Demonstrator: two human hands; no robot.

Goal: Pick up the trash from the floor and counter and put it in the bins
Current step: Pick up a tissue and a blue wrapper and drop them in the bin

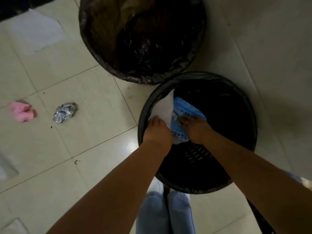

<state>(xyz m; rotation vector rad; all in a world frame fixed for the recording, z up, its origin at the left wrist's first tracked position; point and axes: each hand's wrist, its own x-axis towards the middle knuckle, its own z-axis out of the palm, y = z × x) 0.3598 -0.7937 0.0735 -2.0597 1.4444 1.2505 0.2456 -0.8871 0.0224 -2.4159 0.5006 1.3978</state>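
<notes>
- Both hands were down inside the near bin [249,115], a black slotted basket with a dark liner.
- Left hand [157,130] sat at the bin's left rim, fingers [154,120] curled onto a white paper [166,107]; the sheet ran up and away from the fingers along the inner wall.
- Right hand [196,129] was just right of the left one, palm down on a blue printed bag [187,110]; fingers pressed into it. Can't tell if they actually pinched it or only pushed.
- The bag lay between the two hands, touching the paper's right edge, all of it below rim level.
- Far bin [94,53], bigger with a brown liner, stood beyond the fingers, its rim touching or nearly touching the near bin's.
- Foil ball [65,112] lay on the floor [94,102] well left of the left hand.
- Pink scrap [22,112] was further left, near the foil but apart from it.
- A flat white sheet [36,31] lay on the tiles far up-left, beside the far bin.
- Legs in light jeans [165,215] stood below the near bin, between the forearms.
</notes>
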